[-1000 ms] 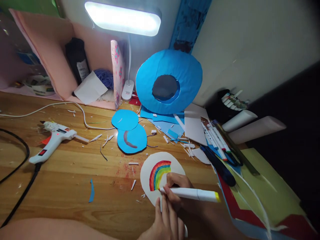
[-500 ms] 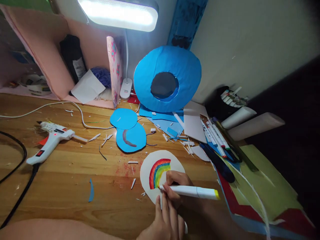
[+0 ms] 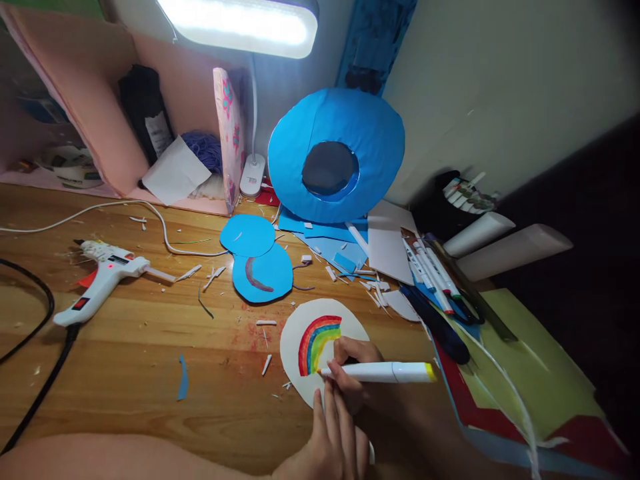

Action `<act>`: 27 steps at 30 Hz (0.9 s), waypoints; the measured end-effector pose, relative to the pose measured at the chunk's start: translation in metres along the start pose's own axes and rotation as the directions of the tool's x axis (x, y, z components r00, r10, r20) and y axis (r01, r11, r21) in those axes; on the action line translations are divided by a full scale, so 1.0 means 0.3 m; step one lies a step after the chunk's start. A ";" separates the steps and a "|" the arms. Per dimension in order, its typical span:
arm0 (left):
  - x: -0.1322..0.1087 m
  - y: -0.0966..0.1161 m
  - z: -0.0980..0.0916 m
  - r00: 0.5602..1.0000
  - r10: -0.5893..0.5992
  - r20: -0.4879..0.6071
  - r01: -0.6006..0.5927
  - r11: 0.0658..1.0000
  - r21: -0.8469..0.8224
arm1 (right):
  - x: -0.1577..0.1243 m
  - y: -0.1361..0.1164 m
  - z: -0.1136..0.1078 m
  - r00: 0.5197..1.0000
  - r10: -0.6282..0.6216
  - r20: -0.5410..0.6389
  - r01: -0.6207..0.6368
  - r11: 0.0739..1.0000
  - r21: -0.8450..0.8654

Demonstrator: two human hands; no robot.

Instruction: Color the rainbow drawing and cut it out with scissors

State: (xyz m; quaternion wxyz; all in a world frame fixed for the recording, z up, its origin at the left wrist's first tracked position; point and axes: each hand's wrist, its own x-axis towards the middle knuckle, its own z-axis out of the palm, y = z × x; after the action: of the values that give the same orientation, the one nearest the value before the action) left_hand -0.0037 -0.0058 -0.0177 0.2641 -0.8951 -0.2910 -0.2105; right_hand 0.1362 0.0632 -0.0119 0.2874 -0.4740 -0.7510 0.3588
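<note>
My right hand (image 3: 353,367) grips a white marker (image 3: 390,372) with a yellow end. The marker's tip touches the lower edge of a rainbow (image 3: 320,340) drawn in red, orange, blue, green and yellow bands. That drawing is on a round white paper piece (image 3: 295,313) flat on the table. My left hand (image 3: 333,433) lies flat over the paper's lower edge, fingers stretched out and pointing away from me, just below the right hand. Beyond the paper are two joined blue paper discs (image 3: 277,267), the nearer one marked with a dark curved stroke.
A glue gun (image 3: 103,280) with a black cord lies at left. Behind stands a large blue ring (image 3: 290,153) under a lit lamp (image 3: 245,27). Several markers (image 3: 430,273), a dark-handled tool (image 3: 440,327) and coloured sheets (image 3: 530,353) lie at right. Paper scraps (image 3: 267,365) litter the wooden table (image 3: 150,373).
The marker's rear end has swung slightly up and to the left, while its tip stays near the rainbow's lower end. My left hand has barely moved.
</note>
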 end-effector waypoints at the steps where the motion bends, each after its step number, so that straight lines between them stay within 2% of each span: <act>1: 0.000 -0.002 -0.002 1.000 0.001 0.003 -0.001 1.000 0.002 | 0.000 0.000 -0.001 1.000 0.007 0.005 -0.007 1.000 0.002; 7: -0.007 -0.001 -0.001 1.000 0.025 0.009 -0.025 1.000 0.014 | -0.007 0.015 0.006 1.000 -0.013 -0.005 0.013 1.000 0.003; 11: -0.007 0.003 0.000 0.999 0.033 0.016 -0.033 0.999 0.025 | -0.014 0.023 0.018 0.991 -0.039 -0.131 0.040 0.999 0.001; 14: -0.005 0.006 0.001 1.000 0.013 0.014 -0.013 0.999 0.035 | -0.015 0.025 0.029 0.963 -0.118 -0.242 0.123 0.992 0.006; 18: -0.004 0.006 0.001 1.000 0.016 -0.016 -0.016 1.000 0.023 | -0.013 0.020 0.035 0.954 -0.196 -0.227 0.194 0.981 -0.029; 20: -0.003 0.004 0.000 0.999 0.014 -0.029 -0.013 0.999 0.029 | -0.013 0.018 0.034 0.960 -0.197 -0.198 0.194 0.980 -0.035; 25: 0.001 0.008 -0.003 0.999 -0.029 -0.014 0.030 0.998 0.059 | -0.019 0.014 0.039 0.944 -0.142 -0.298 0.130 0.990 -0.061; 27: -0.002 0.013 -0.003 0.999 -0.034 -0.001 0.034 0.998 0.045 | -0.022 0.009 0.045 0.943 -0.153 -0.296 0.133 0.987 -0.087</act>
State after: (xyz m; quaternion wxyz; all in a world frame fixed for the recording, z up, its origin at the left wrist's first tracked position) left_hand -0.0019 -0.0093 -0.0187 0.2807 -0.8838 -0.3108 -0.2086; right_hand 0.1298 0.0545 -0.0225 0.4082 -0.4765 -0.7422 0.2354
